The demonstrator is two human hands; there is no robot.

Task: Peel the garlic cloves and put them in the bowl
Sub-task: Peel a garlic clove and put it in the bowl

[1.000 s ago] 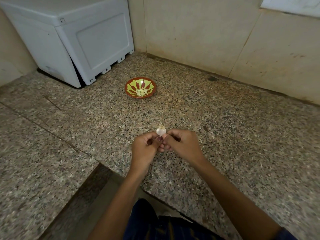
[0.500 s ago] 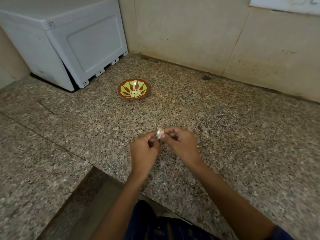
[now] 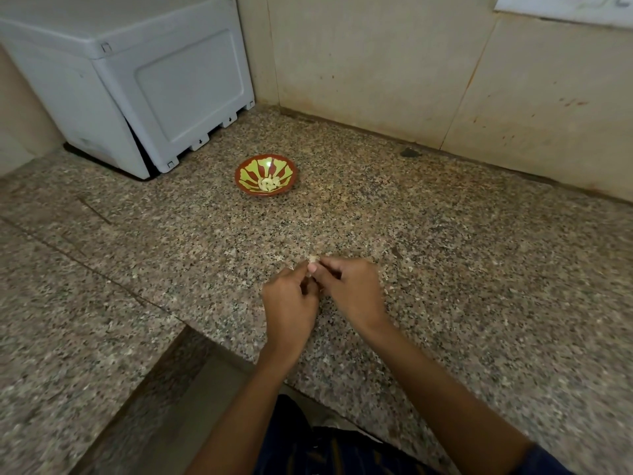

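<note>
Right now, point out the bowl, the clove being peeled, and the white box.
bowl (image 3: 244,186): head view, on its near-left rim.
clove (image 3: 312,259): head view, on the tip showing between both hands' fingers.
white box (image 3: 185,80): head view, on its recessed side panel.

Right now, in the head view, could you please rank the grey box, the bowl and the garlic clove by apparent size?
1. Grey box, largest.
2. Bowl.
3. Garlic clove, smallest, mostly hidden between both hands' fingertips.
</note>
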